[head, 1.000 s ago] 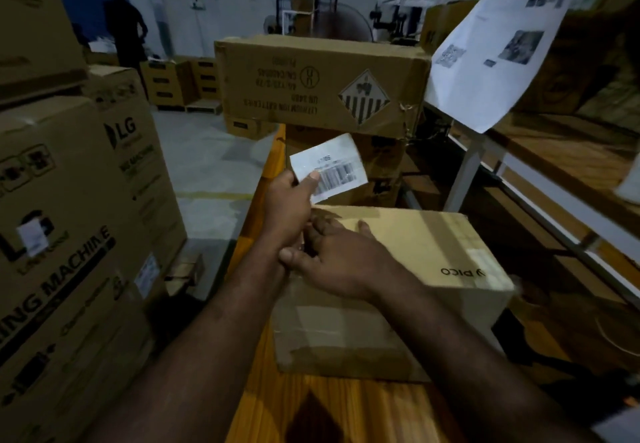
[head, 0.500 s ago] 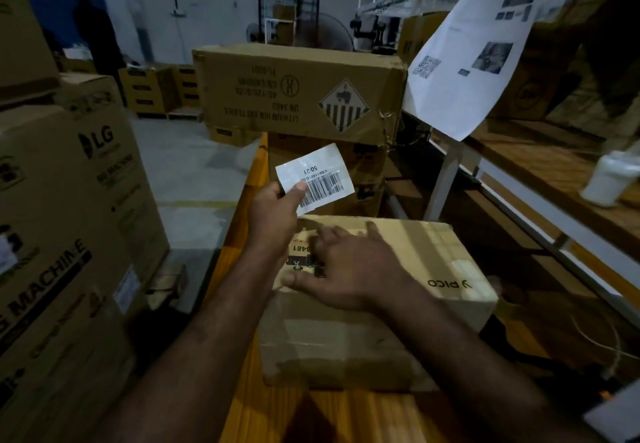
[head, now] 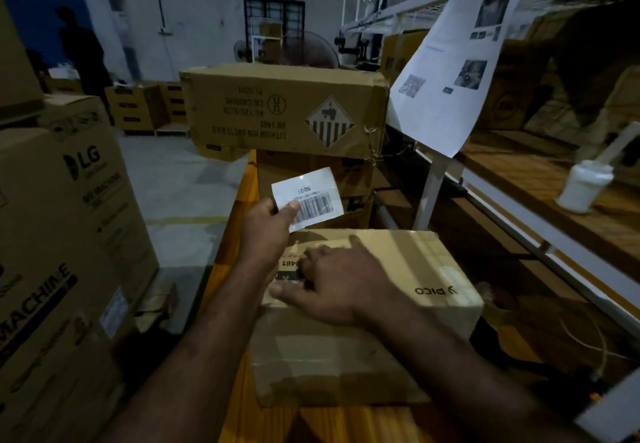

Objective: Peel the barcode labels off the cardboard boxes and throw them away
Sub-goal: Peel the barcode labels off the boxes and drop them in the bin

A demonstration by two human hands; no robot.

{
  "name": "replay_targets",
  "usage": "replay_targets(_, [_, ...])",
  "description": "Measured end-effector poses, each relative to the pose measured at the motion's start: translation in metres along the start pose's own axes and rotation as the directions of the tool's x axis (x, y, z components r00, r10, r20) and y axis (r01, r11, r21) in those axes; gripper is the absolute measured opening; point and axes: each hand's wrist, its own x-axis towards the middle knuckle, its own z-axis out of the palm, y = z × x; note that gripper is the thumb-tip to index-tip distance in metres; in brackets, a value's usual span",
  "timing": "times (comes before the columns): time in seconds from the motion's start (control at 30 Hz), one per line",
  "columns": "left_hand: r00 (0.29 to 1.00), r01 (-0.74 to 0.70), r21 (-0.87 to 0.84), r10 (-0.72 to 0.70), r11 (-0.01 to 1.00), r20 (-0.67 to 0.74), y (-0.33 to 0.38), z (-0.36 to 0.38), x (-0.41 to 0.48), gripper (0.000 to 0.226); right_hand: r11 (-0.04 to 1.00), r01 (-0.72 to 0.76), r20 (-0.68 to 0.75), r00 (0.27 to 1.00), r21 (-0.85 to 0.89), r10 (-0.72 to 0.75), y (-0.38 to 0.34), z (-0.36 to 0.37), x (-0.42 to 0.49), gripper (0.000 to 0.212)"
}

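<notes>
The left hand point(head: 266, 231) is raised just above the near box, its grip closed on a white barcode label point(head: 308, 200): the thumb pins the label's lower left corner against the fingers, and the rest of the label stands free in the air, its printed side facing the wearer.

Below it a PICO cardboard box point(head: 398, 269) sits on the orange wooden worktop point(head: 235, 408). The right hand point(head: 343, 283) lies on the box's top, with the thumb stretched along the near left edge and the forefinger pointing away. The other fingers are bent down onto a second label point(head: 289, 269) stuck at the top's left edge, where the digits 481 show. I cannot tell whether that grip has caught the label or only presses on it.

Behind the box, a long carton with a striped lithium-battery diamond point(head: 287, 110) rests on top of other boxes, its print upside down. LG washing machine cartons point(head: 69, 200) stand to the left of the worktop. To the right, a printed sheet point(head: 450, 72) hangs from a wire rack, and a white bottle point(head: 585, 186) stands on a wooden shelf. A person point(head: 83, 54) stands far back on the left.
</notes>
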Motion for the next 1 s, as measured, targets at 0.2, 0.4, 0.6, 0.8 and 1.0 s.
replay_targets(0.2, [1.000, 0.007, -0.009, -0.006, 1.000, 0.022, -0.004, -0.003, -0.002, 0.014, 0.988, 0.115, -0.069, 0.992, 0.107, -0.108, -0.009, 0.008, -0.023, 0.068])
replay_targets(0.4, [0.999, 0.024, 0.022, -0.025, 0.999, 0.022, 0.004, 0.000, -0.010, 0.018, 0.957, -0.182, -0.079, 0.976, 0.228, 0.204, 0.044, -0.003, -0.063, 0.053])
replay_targets(0.6, [0.995, 0.092, 0.003, -0.092, 0.996, 0.046, 0.016, -0.008, -0.016, 0.013, 0.810, -0.518, -0.220, 0.786, 0.273, 0.577, 0.107, 0.001, -0.082, 0.038])
replay_targets(0.8, [0.981, 0.171, 0.052, -0.175, 0.984, 0.087, 0.026, -0.010, -0.030, 0.010, 0.662, -0.545, -0.059, 0.748, 0.514, 0.661, 0.111, 0.012, -0.082, 0.069])
replay_targets(1.0, [0.999, -0.020, 0.064, 0.022, 0.998, -0.026, 0.048, -0.028, -0.041, 0.010, 0.652, -0.375, -0.193, 0.754, 0.659, 0.628, 0.106, 0.003, -0.083, 0.070])
